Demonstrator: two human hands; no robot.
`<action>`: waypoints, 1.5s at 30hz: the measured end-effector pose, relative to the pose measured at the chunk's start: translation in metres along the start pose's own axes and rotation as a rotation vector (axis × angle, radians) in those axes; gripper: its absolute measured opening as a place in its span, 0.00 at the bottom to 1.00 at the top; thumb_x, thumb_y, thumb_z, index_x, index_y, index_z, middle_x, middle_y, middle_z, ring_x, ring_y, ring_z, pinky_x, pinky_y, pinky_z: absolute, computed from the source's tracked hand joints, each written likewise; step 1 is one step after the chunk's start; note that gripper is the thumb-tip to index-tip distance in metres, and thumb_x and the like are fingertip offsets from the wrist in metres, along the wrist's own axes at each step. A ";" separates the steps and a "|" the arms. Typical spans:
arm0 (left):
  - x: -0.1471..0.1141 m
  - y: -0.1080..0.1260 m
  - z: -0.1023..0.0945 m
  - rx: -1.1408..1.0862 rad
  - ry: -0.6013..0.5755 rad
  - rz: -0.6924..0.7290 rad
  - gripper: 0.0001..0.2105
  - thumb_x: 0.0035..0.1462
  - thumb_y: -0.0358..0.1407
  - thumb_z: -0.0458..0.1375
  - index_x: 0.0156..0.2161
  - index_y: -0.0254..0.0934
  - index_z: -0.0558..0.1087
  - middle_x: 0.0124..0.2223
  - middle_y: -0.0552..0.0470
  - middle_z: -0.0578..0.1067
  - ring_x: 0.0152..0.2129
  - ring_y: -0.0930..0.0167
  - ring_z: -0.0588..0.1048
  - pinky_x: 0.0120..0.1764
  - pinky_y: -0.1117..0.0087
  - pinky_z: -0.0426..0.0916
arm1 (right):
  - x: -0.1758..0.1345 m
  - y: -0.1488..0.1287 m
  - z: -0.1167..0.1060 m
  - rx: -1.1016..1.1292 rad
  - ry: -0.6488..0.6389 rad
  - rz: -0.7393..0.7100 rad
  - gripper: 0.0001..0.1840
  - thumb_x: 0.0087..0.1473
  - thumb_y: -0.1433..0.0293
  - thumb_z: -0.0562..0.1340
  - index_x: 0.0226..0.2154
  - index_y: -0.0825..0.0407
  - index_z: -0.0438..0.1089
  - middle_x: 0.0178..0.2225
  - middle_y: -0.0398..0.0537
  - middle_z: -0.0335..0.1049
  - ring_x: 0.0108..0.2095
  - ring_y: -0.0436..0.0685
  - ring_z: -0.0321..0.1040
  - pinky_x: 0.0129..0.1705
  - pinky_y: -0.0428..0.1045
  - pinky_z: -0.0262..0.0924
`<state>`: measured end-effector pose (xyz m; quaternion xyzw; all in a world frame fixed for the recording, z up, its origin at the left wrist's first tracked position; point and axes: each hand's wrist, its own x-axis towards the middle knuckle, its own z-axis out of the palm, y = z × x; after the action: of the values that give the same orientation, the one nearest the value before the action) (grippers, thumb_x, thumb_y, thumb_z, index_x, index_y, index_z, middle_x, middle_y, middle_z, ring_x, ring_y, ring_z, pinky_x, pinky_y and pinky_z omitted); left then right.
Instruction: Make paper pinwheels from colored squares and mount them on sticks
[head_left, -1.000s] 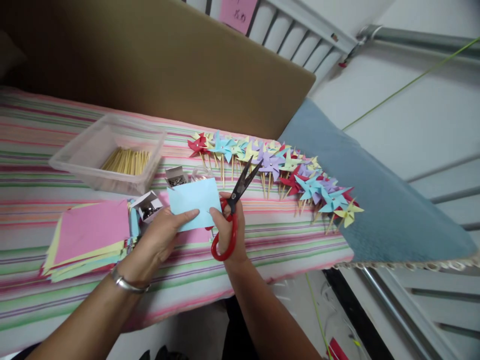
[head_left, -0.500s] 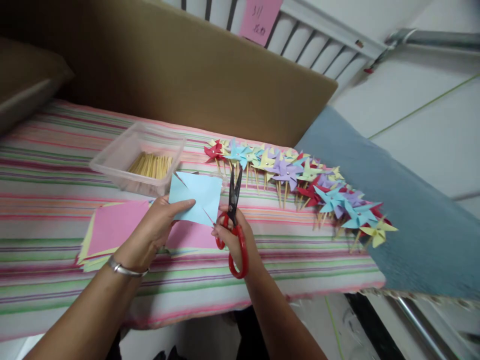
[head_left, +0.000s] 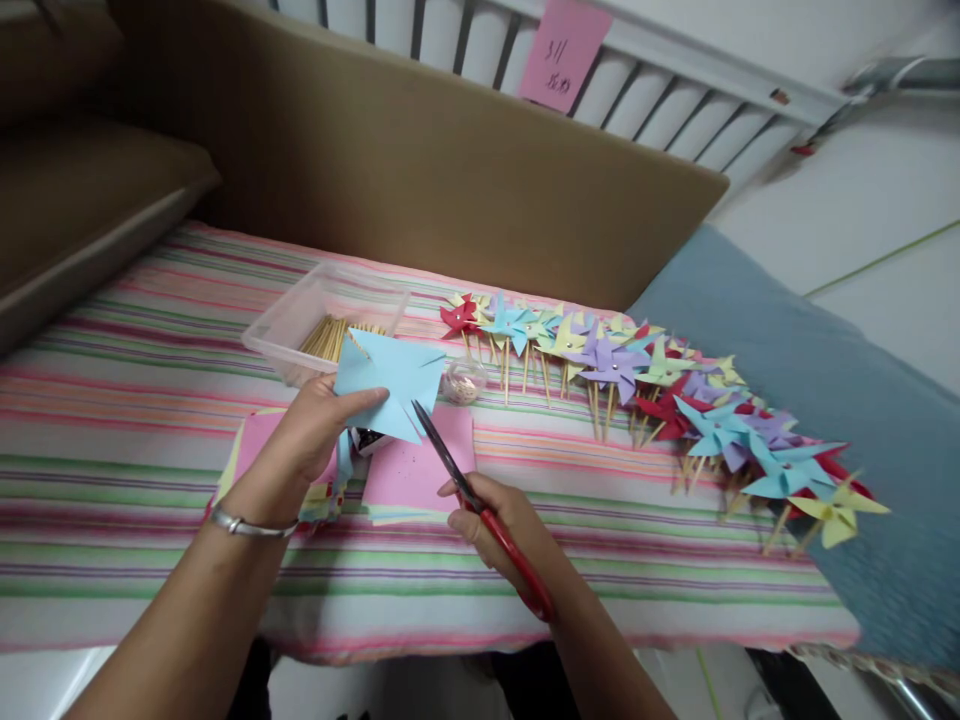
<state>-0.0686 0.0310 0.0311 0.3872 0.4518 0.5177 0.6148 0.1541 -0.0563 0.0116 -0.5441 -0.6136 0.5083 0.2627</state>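
Observation:
A square of light-blue paper (head_left: 397, 375), slit inward from its corners, is pinched at its left side in my left hand (head_left: 322, 420). My right hand (head_left: 502, 530) grips red-handled scissors (head_left: 450, 465), whose dark blades point up and left, with the tips at the slit in the paper's lower right corner. Below the blue square lie a pink paper stack (head_left: 420, 470) and, further left, another pile of coloured paper (head_left: 255, 440), partly behind my left arm. A small dark object (head_left: 367, 440) shows between the piles, mostly covered.
A clear plastic box (head_left: 277, 335) holds thin wooden sticks (head_left: 326, 338). Beside it sits a small clear round container (head_left: 465, 381). Many paper pinwheels on sticks (head_left: 611, 365) line the right side of the striped cloth (head_left: 150, 400). A brown board (head_left: 450, 180) stands behind.
The scissors have swung from pointing upward to pointing left, their tips now at the paper's lower right slit. My right hand has turned and drawn back from the paper's edge. The view has shifted left.

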 end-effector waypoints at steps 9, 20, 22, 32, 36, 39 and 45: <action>-0.002 -0.001 0.003 -0.013 -0.022 -0.001 0.10 0.37 0.34 0.67 0.26 0.33 0.73 0.24 0.54 0.74 0.21 0.73 0.69 0.26 0.73 0.63 | 0.001 -0.003 0.003 -0.041 0.001 0.013 0.15 0.48 0.61 0.64 0.37 0.52 0.71 0.22 0.39 0.61 0.21 0.47 0.55 0.24 0.44 0.53; -0.002 -0.002 0.001 0.016 -0.029 -0.032 0.10 0.37 0.35 0.67 0.27 0.33 0.73 0.25 0.53 0.74 0.20 0.72 0.70 0.26 0.70 0.65 | 0.003 -0.005 0.005 -0.056 -0.010 0.040 0.16 0.47 0.60 0.64 0.37 0.51 0.71 0.20 0.38 0.58 0.22 0.48 0.54 0.26 0.45 0.54; -0.002 -0.003 0.000 0.022 -0.037 -0.031 0.10 0.38 0.35 0.67 0.27 0.33 0.73 0.25 0.52 0.74 0.20 0.71 0.70 0.26 0.69 0.65 | 0.003 -0.006 0.006 -0.052 -0.005 0.033 0.16 0.47 0.60 0.64 0.37 0.51 0.71 0.20 0.38 0.57 0.22 0.48 0.54 0.26 0.45 0.54; -0.001 -0.003 -0.001 0.005 -0.053 -0.035 0.11 0.38 0.35 0.67 0.30 0.33 0.74 0.27 0.51 0.76 0.22 0.70 0.71 0.28 0.70 0.66 | 0.004 -0.014 0.008 -0.055 0.018 0.082 0.14 0.44 0.62 0.64 0.35 0.52 0.71 0.19 0.37 0.55 0.21 0.48 0.51 0.25 0.45 0.51; -0.002 -0.001 0.000 0.009 -0.044 -0.043 0.11 0.37 0.34 0.67 0.29 0.33 0.74 0.26 0.52 0.75 0.21 0.71 0.71 0.27 0.70 0.66 | 0.005 -0.015 0.008 -0.040 0.011 0.081 0.15 0.44 0.61 0.65 0.35 0.52 0.72 0.18 0.37 0.55 0.21 0.48 0.53 0.25 0.45 0.51; -0.001 -0.002 -0.001 0.013 -0.047 -0.040 0.10 0.37 0.34 0.67 0.28 0.33 0.74 0.26 0.52 0.75 0.21 0.71 0.70 0.26 0.71 0.65 | 0.005 -0.015 0.009 -0.029 0.014 0.085 0.15 0.43 0.61 0.65 0.34 0.53 0.72 0.19 0.37 0.56 0.21 0.48 0.53 0.25 0.45 0.51; 0.001 -0.004 -0.003 0.023 -0.051 -0.038 0.11 0.37 0.34 0.67 0.28 0.33 0.73 0.26 0.52 0.75 0.21 0.71 0.71 0.26 0.71 0.65 | 0.004 -0.017 0.009 -0.052 0.011 0.075 0.15 0.44 0.61 0.65 0.33 0.54 0.72 0.19 0.37 0.56 0.21 0.47 0.52 0.25 0.44 0.51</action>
<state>-0.0701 0.0312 0.0263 0.3987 0.4493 0.4906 0.6313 0.1383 -0.0535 0.0235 -0.5761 -0.6043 0.4988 0.2327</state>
